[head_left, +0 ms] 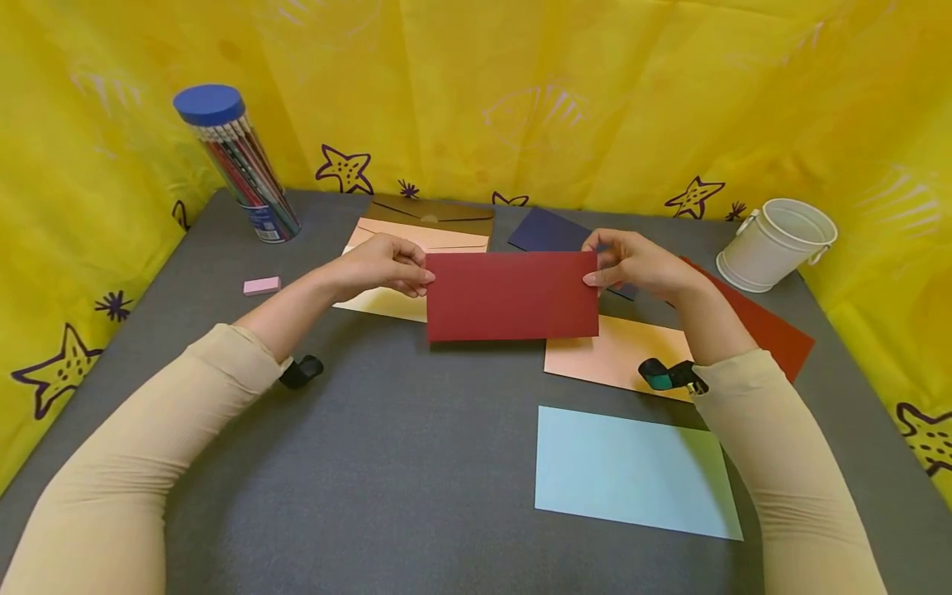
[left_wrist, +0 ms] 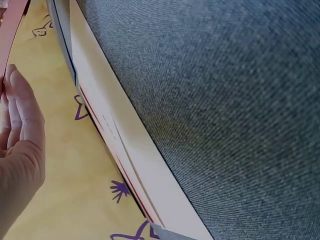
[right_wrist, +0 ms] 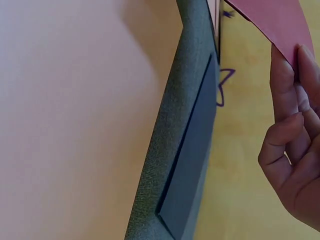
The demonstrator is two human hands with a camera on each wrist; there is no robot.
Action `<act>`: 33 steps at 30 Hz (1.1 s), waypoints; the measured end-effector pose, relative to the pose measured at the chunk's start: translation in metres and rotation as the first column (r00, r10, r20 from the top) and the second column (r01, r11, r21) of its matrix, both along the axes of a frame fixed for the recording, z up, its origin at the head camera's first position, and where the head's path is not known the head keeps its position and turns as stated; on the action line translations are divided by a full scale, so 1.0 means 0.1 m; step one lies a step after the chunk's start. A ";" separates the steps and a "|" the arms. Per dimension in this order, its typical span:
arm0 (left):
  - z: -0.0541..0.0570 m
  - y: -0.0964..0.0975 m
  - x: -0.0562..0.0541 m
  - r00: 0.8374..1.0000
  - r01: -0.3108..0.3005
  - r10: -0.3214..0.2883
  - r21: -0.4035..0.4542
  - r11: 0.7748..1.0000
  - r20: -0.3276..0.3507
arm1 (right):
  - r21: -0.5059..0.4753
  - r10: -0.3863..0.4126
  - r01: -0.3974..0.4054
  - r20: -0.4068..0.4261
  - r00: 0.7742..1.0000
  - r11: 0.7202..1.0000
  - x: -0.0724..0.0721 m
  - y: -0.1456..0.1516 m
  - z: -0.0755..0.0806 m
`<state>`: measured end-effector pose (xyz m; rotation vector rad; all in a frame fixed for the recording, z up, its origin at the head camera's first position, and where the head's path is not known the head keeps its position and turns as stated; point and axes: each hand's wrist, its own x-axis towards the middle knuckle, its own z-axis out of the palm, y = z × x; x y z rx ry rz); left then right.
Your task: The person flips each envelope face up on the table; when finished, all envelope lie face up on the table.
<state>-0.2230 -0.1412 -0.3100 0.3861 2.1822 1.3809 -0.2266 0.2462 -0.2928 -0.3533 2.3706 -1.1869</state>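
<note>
Between the two hands hangs the dark red envelope (head_left: 513, 296), the left hand (head_left: 387, 266) pinching its left edge near the upper corner and the right hand (head_left: 628, 263) pinching the opposite edge. With only the ends held, drawing the hands apart could slip an edge free, and squeezing inward could buckle the unsupported middle. On the near side of the right grip, the peach envelope (head_left: 617, 355) could be pushed askew by a dipping lower edge; beyond it, stray fingers could nudge the navy envelope (head_left: 546, 230).
</note>
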 end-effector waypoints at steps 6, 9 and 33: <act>-0.03 0.03 0.00 0.999 -0.013 0.012 0.036 0.999 0.032 | -0.010 -0.054 0.054 0.007 0.999 0.998 -0.01 0.05 0.00; -0.05 0.02 0.00 0.999 -0.007 0.005 0.042 0.999 0.046 | -0.019 -0.085 0.085 0.004 0.996 0.996 -0.02 0.05 0.00; -0.03 -0.04 -0.04 0.961 -0.268 0.276 0.266 0.926 0.007 | -0.440 -0.317 0.302 0.041 0.948 0.846 0.01 -0.07 -0.10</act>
